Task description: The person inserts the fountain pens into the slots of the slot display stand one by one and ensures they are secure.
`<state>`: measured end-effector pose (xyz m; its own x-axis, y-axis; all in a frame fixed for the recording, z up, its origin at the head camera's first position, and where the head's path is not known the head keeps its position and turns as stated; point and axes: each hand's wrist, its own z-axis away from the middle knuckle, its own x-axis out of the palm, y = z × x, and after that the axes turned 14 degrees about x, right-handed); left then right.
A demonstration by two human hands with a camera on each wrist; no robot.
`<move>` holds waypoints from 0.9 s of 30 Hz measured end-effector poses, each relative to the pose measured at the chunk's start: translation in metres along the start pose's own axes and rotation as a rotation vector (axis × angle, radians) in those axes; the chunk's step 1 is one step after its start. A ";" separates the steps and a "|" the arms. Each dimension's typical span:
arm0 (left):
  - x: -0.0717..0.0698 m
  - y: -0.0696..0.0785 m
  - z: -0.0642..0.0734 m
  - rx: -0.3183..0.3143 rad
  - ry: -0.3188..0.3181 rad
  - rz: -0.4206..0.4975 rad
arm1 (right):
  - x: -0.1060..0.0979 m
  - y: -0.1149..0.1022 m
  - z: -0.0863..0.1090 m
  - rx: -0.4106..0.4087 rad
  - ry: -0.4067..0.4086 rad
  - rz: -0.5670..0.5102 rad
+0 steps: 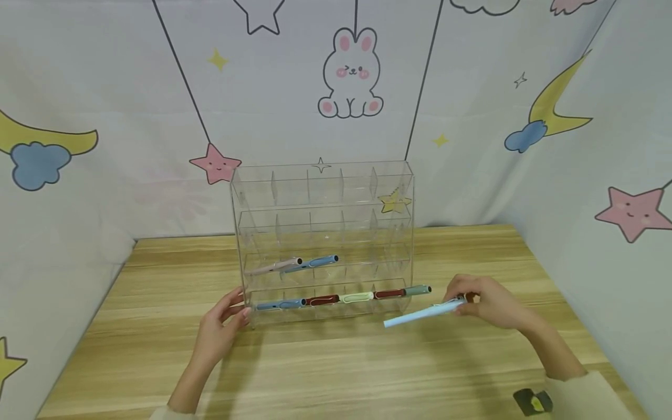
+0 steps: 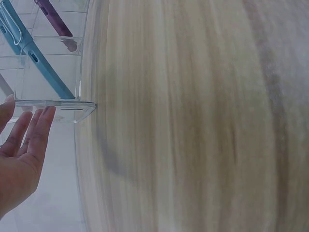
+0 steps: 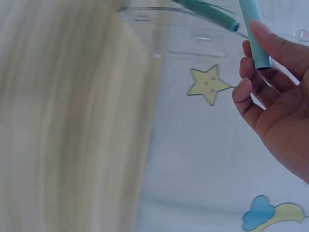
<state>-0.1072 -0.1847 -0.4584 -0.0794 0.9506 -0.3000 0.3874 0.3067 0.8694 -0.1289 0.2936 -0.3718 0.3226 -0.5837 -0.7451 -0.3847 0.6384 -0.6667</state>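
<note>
A clear acrylic rack (image 1: 325,209) with several compartments stands upright on the table. My left hand (image 1: 223,326) is at its lower left side; in the left wrist view the fairly straight fingers (image 2: 42,126) touch the side panel. My right hand (image 1: 485,300) pinches a light blue pen (image 1: 420,314) between thumb and fingers, to the right of the rack and apart from it. Along the bottom row lie a blue pen (image 1: 280,304), a light green pen (image 1: 357,297), dark red pens and a grey-green pen (image 1: 417,290), whose end sticks out at the right.
One row up, a pale pinkish pen (image 1: 273,266) and another blue pen (image 1: 312,263) lean in the rack. A small black object with a yellow patch (image 1: 532,402) is near my right sleeve. Printed cloth walls (image 1: 278,87) surround the wooden table (image 1: 325,373).
</note>
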 end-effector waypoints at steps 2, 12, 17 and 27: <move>0.000 0.000 0.000 0.000 0.002 0.000 | -0.005 -0.007 -0.002 0.010 0.009 0.022; 0.000 0.001 0.000 -0.003 0.005 -0.007 | -0.014 -0.035 -0.026 0.067 0.114 0.107; 0.000 0.002 0.000 -0.005 0.008 -0.018 | -0.009 -0.044 -0.043 0.045 0.184 0.145; 0.000 0.001 0.000 0.004 0.005 -0.030 | 0.006 -0.056 -0.072 0.072 0.246 0.175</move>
<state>-0.1070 -0.1839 -0.4575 -0.0956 0.9412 -0.3239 0.3887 0.3349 0.8584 -0.1671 0.2180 -0.3378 0.0342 -0.5602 -0.8276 -0.3512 0.7686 -0.5347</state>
